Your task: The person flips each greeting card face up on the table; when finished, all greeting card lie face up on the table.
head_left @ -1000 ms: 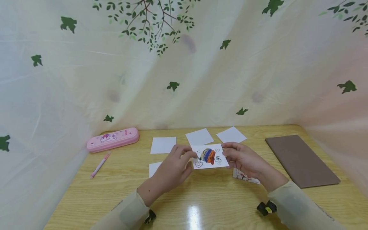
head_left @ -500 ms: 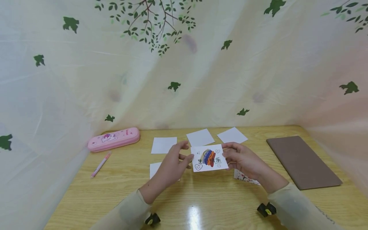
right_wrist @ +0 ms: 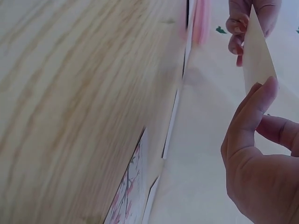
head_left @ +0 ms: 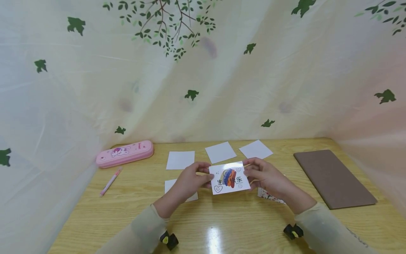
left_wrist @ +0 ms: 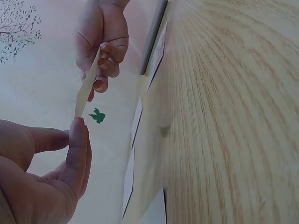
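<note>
A white greeting card (head_left: 219,176) with dark lettering, small hearts and a blue-and-orange picture is held up above the table by both hands. My left hand (head_left: 190,180) pinches its left edge between thumb and fingers. The right hand (head_left: 266,176) grips the opposite edge, near the upper right corner. Seen from the left wrist, the card (left_wrist: 87,91) is almost edge-on, stretched between the two hands. From the right wrist, its pale back (right_wrist: 258,56) shows. Below the right hand, a card with a pink blossom print (right_wrist: 128,191) lies on the table, partly hidden in the head view.
White cards lie at the back (head_left: 180,160), (head_left: 220,152), (head_left: 255,149), and another card (head_left: 190,197) sits partly under the left hand. A pink pencil case (head_left: 125,154) and a pen (head_left: 110,181) are at left, a brown folder (head_left: 333,178) at right.
My left hand, loosened from the card half a second ago with fingers spread at its edge, now pinches the left side. The card has come slightly lower and nearer.
</note>
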